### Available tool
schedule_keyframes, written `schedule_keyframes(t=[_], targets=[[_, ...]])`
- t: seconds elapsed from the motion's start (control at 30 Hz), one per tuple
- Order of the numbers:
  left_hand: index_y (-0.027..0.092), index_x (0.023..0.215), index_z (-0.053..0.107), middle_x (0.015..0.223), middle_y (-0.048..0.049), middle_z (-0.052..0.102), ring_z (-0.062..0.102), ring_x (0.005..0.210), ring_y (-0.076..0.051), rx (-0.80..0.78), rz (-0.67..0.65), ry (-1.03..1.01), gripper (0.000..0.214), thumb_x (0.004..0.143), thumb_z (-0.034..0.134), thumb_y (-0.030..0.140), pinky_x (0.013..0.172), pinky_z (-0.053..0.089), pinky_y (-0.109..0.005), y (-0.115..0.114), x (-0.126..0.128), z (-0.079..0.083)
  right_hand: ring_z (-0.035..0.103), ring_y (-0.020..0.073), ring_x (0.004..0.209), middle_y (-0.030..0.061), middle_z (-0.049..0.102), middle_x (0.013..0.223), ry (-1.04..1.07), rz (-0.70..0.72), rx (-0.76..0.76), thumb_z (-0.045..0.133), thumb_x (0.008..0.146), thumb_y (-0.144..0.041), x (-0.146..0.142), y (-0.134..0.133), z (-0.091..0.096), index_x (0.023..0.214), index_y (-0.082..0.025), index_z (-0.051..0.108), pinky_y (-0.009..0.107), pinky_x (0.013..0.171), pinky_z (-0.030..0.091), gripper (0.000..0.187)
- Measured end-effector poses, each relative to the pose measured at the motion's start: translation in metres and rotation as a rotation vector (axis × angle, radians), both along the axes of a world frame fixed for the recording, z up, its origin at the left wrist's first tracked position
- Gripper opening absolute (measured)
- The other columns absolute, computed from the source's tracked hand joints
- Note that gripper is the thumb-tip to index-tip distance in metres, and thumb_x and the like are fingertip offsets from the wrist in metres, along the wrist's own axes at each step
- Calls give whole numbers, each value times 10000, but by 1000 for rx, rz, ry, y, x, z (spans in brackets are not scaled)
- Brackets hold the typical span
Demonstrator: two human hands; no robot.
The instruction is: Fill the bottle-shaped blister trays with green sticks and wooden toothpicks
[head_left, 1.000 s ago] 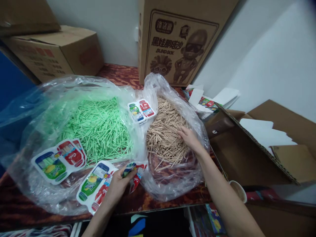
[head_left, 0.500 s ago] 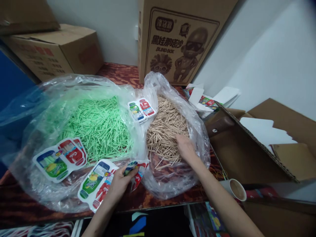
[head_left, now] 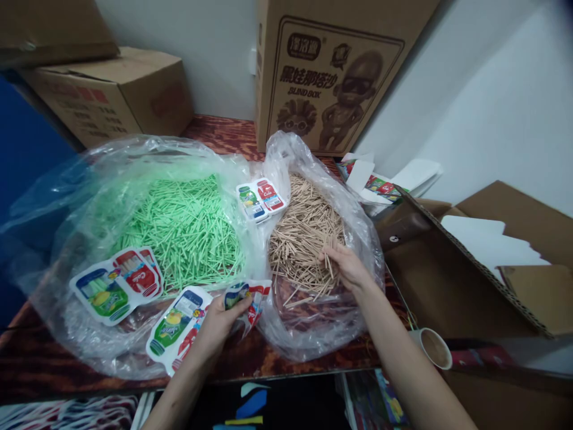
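My left hand (head_left: 216, 325) is closed on a small printed packet (head_left: 259, 294) with green and red cola-bottle artwork, its mouth facing the brown pile. At the right, my right hand (head_left: 351, 267) pinches a few thin brown sticks at the edge of a heap of brown sticks (head_left: 298, 239) in a clear plastic bag (head_left: 313, 334). Left of it, a second clear bag (head_left: 94, 173) holds a heap of light green sticks (head_left: 183, 230). Flat printed packets (head_left: 172, 325) lie beside my left wrist, and filled-looking packets (head_left: 105, 292) rest on the green bag's front.
More printed packets (head_left: 262, 200) lie between the two heaps. A tall cardboard box (head_left: 308, 119) stands behind, another carton (head_left: 111, 95) at back left. At right are an open carton (head_left: 447, 286) with white card pieces and a paper cup (head_left: 432, 348).
My right hand has drawn slightly up and back from the brown heap, with sticks now showing between its fingers. My left hand keeps the packet, tilted a little differently. The view has shifted slightly.
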State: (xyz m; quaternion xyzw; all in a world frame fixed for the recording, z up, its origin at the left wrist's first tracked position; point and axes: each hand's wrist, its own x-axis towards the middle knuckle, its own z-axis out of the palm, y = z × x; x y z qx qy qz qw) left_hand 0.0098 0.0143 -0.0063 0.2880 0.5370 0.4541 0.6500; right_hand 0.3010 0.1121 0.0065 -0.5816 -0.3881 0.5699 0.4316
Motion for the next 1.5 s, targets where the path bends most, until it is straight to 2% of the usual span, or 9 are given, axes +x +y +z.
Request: schedule_keyframes(t=[0.27, 0.57, 0.8, 0.93, 1.07, 1.17, 1.27, 1.4, 1.5], targets=[[150, 828, 727, 796, -40, 738, 653, 690, -168, -28, -53, -266, 271, 629, 809, 315, 712, 511, -276, 11, 29, 9, 422, 41, 464, -56, 522, 599, 516, 19, -148, 796, 669, -282, -26, -20, 1, 686, -182, 488, 173, 449, 370, 325], [169, 830, 731, 885, -26, 722, 629, 905, -181, 293, -192, -110, 173, 696, 759, 275, 867, 445, -256, 47, 41, 28, 375, 45, 411, -63, 505, 553, 491, 444, -291, 733, 749, -389, -75, -71, -6, 782, -177, 511, 185, 410, 270, 309], [129, 769, 715, 709, -18, 705, 596, 613, -150, 59, -389, -151, 223, 652, 788, 303, 629, 461, -251, 31, 25, 8, 409, 45, 449, -49, 503, 597, 529, 600, -406, 768, 689, -400, -91, -92, -27, 744, -157, 533, 193, 441, 291, 343], [143, 842, 732, 807, -45, 742, 661, 721, -179, 45, -102, -216, 265, 630, 809, 280, 750, 498, -283, 24, 5, 11, 401, 64, 465, -56, 496, 616, 165, 444, -129, 637, 803, -397, -86, -87, -26, 804, -190, 519, 198, 451, 300, 238], [146, 840, 735, 797, -47, 756, 687, 732, -193, -4, 155, -223, 346, 549, 854, 289, 760, 518, -285, 20, -13, 17, 582, 157, 751, 31, 640, 823, -415, 347, 141, 440, 909, -306, -78, -86, -27, 889, -196, 575, 267, 675, 430, 175], [140, 843, 732, 798, -52, 762, 697, 718, -193, -48, 180, -248, 336, 560, 850, 275, 759, 526, -286, 14, -17, 13, 633, 223, 887, 98, 695, 968, -855, 425, 83, 436, 897, -246, -82, -92, -30, 1011, -186, 607, 306, 752, 428, 214], [139, 891, 725, 815, -62, 765, 706, 727, -201, -77, 148, -275, 326, 606, 828, 258, 766, 530, -297, 9, -14, 7, 660, 229, 791, 93, 719, 839, -1023, 445, 37, 528, 855, -228, -88, -97, -36, 1116, -205, 592, 292, 694, 413, 269], [144, 900, 723, 820, -59, 766, 710, 724, -199, -69, 157, -300, 314, 620, 824, 244, 743, 537, -286, 6, -15, 6, 631, 193, 651, 28, 663, 646, -674, 385, 67, 620, 791, -240, -80, -92, -44, 921, -245, 612, 277, 623, 416, 131], [145, 884, 729, 820, -50, 767, 710, 726, -187, -63, 187, -312, 303, 611, 831, 229, 737, 538, -264, 5, -19, 7, 586, 162, 515, 0, 619, 607, -192, 365, -138, 598, 809, -419, -71, -86, -41, 791, -227, 541, 269, 507, 429, 202]])
